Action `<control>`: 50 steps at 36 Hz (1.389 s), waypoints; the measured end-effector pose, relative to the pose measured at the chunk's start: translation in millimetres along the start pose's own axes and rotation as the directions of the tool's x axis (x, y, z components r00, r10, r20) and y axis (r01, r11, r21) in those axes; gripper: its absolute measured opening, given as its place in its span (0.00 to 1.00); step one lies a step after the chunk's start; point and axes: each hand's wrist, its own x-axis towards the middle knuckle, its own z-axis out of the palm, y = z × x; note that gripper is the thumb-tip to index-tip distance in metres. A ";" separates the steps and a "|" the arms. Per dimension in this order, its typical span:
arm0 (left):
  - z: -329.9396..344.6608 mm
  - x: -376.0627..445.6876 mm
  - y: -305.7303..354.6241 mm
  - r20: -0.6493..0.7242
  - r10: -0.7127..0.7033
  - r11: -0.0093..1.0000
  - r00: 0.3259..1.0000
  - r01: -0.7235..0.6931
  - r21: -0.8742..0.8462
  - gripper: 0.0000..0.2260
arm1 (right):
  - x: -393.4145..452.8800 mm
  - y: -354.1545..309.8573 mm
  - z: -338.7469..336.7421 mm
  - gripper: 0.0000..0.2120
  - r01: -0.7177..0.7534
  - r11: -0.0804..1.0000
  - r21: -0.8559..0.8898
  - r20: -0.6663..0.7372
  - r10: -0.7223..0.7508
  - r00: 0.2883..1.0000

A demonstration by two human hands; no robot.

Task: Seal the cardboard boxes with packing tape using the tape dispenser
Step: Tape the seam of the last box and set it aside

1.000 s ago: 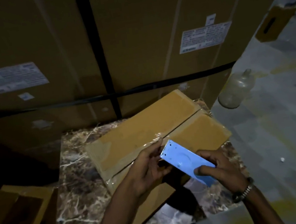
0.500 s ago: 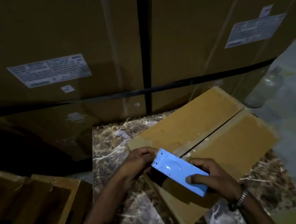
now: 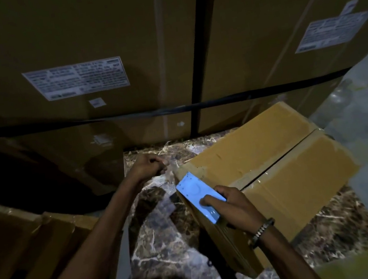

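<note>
From the head view, the right hand (image 3: 233, 206) is wrapping its fingers round the blue tape dispenser (image 3: 197, 197), thumb lying across its flat face, and is holding it against the near-left corner of the cardboard box (image 3: 276, 168); a beaded bracelet (image 3: 261, 232) is sitting at that wrist; the forearm is reaching up from the lower right. The left hand (image 3: 148, 166) is hanging curled into a loose fist just left of the box corner, forearm stretching up from the lower left; a strip of clear tape (image 3: 171, 174) is running from it toward the dispenser, though whether the fingers are pinching it I cannot tell. The box is lying on a marbled table (image 3: 170, 245), its 2 top flaps meeting at a dark seam; large strapped cartons (image 3: 91, 45) are standing behind it; flattened cardboard (image 3: 25, 237) is lying to the left.
</note>
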 end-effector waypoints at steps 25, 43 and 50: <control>44.1 -6.0 -76.8 -0.180 -0.005 0.992 0.984 -0.018 -0.126 0.03 | 15.9 -10.8 16.7 0.17 -0.051 0.991 -0.124 -0.087 0.041 0.995; 97.7 25.7 -3.6 -0.106 0.042 0.991 0.994 -0.028 0.128 0.24 | 13.2 -21.5 16.9 0.22 -0.069 0.976 -0.209 -0.081 0.053 0.995; 100.9 21.9 -3.7 -0.183 0.154 0.972 0.971 -0.115 0.207 0.27 | -7.8 -19.2 17.6 0.17 -0.048 0.964 -0.263 -0.022 0.043 0.999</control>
